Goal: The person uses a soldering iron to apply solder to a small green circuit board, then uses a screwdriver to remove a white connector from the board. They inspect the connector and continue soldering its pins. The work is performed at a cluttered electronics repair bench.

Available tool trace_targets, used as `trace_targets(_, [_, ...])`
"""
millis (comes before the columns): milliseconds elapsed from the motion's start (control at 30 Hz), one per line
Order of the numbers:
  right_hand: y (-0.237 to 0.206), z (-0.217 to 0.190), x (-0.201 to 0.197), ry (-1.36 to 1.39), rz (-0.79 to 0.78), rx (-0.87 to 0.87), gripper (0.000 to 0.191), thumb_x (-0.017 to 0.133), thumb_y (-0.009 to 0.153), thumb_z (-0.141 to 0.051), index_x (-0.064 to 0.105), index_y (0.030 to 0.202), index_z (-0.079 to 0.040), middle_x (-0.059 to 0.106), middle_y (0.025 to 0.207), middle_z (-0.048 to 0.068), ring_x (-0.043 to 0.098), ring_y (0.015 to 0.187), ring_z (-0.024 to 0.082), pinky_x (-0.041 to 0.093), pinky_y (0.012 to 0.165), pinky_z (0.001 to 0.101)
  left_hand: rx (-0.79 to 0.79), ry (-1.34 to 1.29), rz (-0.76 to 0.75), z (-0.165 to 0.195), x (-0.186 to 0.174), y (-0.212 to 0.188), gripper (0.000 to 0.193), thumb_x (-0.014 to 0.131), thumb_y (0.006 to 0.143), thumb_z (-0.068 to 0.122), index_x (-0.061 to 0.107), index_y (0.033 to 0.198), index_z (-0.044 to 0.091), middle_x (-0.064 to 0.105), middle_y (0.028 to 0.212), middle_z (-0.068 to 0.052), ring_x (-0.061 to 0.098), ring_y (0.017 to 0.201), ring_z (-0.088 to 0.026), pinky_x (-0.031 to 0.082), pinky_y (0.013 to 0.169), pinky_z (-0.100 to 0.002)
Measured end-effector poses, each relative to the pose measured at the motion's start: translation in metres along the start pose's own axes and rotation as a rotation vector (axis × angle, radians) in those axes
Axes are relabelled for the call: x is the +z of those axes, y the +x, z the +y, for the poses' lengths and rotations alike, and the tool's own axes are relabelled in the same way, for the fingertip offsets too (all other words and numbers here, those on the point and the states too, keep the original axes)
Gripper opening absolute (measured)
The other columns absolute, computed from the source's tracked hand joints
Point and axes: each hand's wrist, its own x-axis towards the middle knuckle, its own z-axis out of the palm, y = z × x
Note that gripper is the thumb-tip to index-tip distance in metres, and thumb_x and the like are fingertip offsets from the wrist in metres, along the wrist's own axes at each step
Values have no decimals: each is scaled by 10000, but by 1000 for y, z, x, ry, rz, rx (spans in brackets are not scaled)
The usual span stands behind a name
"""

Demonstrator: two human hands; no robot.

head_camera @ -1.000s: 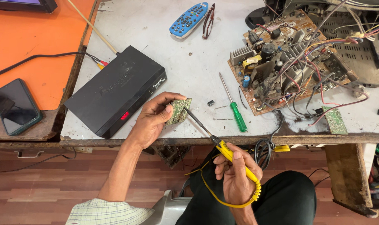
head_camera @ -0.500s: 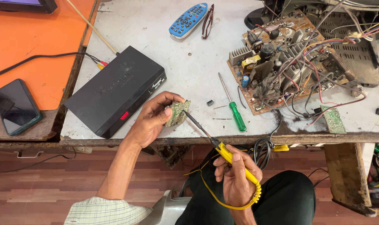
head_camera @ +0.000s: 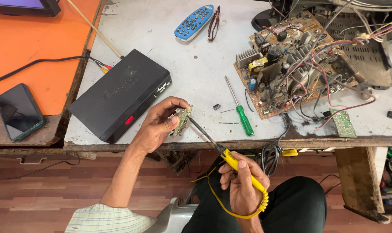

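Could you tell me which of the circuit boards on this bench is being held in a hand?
The small greenish circuit board, gripped in the left hand. The large brown wired board and small green board lie untouched on the table.

A dark, blank phone screen (head_camera: 18, 111) lies on the orange surface at far left. A monitor's purple-lit screen edge (head_camera: 19, 4) shows top left. The black box's (head_camera: 120, 93) front bears a small red display (head_camera: 129, 120).

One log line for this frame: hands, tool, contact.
left hand: holds small circuit board | right hand: holds yellow soldering iron | contact: tip on board
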Motion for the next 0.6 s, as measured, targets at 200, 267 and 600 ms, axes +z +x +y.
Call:
trace_targets(200, [-20,-12,1,-64,31,-225,304,508,1065,-75,615,1226,160,713,893,309,647,602,231,508,513,280,212,225,100,27,13,-5,355,720,952,293,695,1220,61,656,1279,-52,612,1004,-160,520,772,-324])
trace_targets(267, [-23,-13,-1,-55,60,-336,299,507,1090,-84,625,1232,152,717,887,312,648,579,224,517,506,279,283,561,74,31,15,-2,314,713,964,240,696,1229,72,630,1293,-58,607,1091,-188,525,878,-346])
trace_targets(600, [-42,-2,-18,-543,-63,-613,352,529,1081,-228,586,1276,59,732,1021,275,770,796,256,659,717,347,102,386,284,9,1,-7,356,625,1063,255,668,1337,32,555,1065,-87,502,925,-137,428,771,-273])
